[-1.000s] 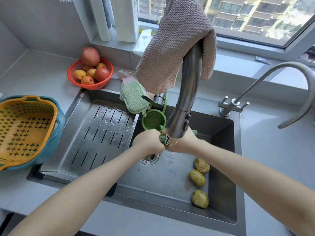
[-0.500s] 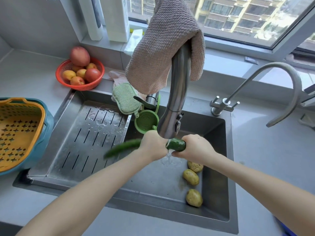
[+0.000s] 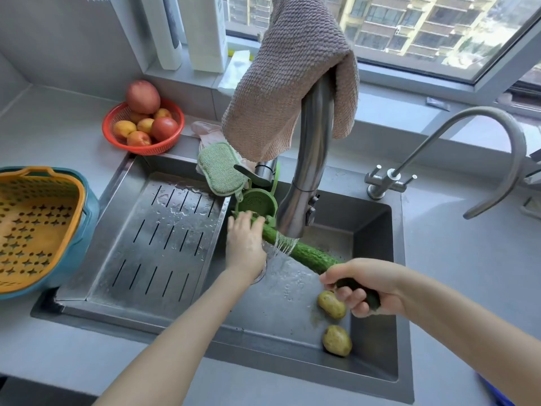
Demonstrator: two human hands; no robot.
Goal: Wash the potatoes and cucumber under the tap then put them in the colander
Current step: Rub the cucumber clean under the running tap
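Note:
A long green cucumber [image 3: 310, 257] lies slanted under the running tap [image 3: 301, 200], and water falls on its middle. My right hand [image 3: 363, 285] grips its near end. My left hand [image 3: 245, 244] rests on its far end, fingers laid over it. Two potatoes show on the sink floor at the right: one [image 3: 331, 304] just under my right hand, one [image 3: 337, 340] nearer the front wall. The yellow colander [image 3: 32, 227] sits in a teal bowl on the counter at the far left, with nothing in it.
A slotted steel drain tray [image 3: 158, 244] fills the sink's left half. A small green strainer [image 3: 257, 202] and a green sponge [image 3: 220, 168] hang at the back. A red basket of fruit [image 3: 143, 127] stands behind. A cloth [image 3: 289, 77] drapes the tap. A second thin tap [image 3: 480, 159] curves at right.
The cucumber has slid to the right under the stream and now slants toward me. My right hand drew back to its near end; my left hand stayed at its far end.

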